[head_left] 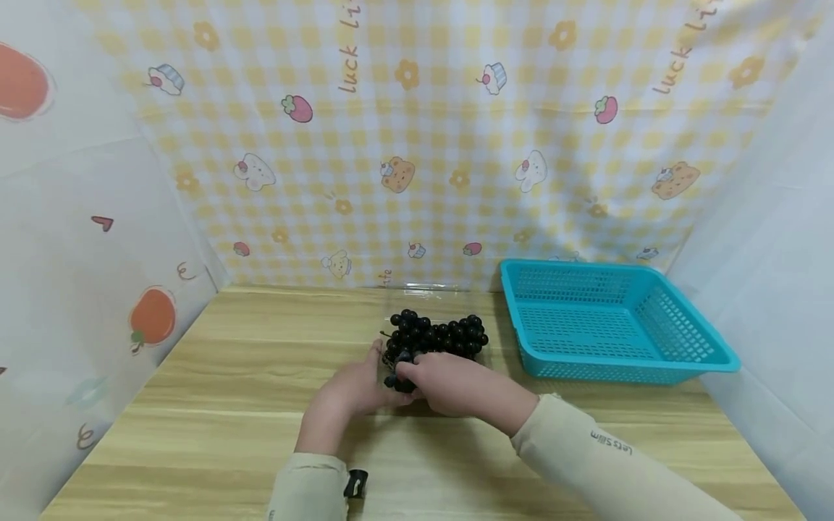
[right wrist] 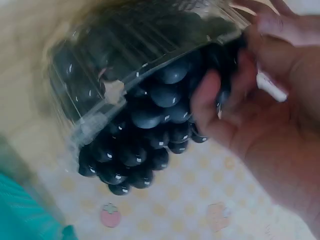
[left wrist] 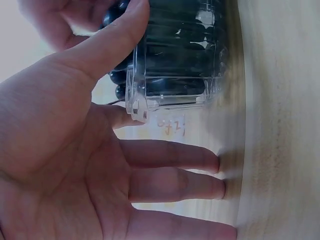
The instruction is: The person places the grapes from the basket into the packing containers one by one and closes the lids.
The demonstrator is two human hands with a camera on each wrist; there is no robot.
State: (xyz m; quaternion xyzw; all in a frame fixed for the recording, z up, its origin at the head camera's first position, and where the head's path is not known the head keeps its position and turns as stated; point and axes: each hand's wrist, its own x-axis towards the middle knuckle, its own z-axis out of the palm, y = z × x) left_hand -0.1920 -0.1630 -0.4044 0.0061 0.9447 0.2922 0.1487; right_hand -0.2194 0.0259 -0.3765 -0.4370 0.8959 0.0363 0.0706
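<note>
Dark grapes (head_left: 430,336) fill a clear plastic box (left wrist: 137,82) on the table, rising above its rim. The box's clear lid (head_left: 430,289) stands raised at the back. At the box's near left corner my right hand (head_left: 449,380) pinches grapes between thumb and fingers; exactly how many is hidden. My left hand (head_left: 358,387) lies against the left side of the box, its thumb at the rim. In the left wrist view, the other fingers (left wrist: 175,182) stretch out straight beside the box.
A turquoise plastic basket (head_left: 531,354) stands to the right of the box. Behind the wooden table (head_left: 274,347) hangs a yellow checked cloth (head_left: 365,137), with pale cloth at both sides. A small black object (head_left: 355,483) shows by the left sleeve.
</note>
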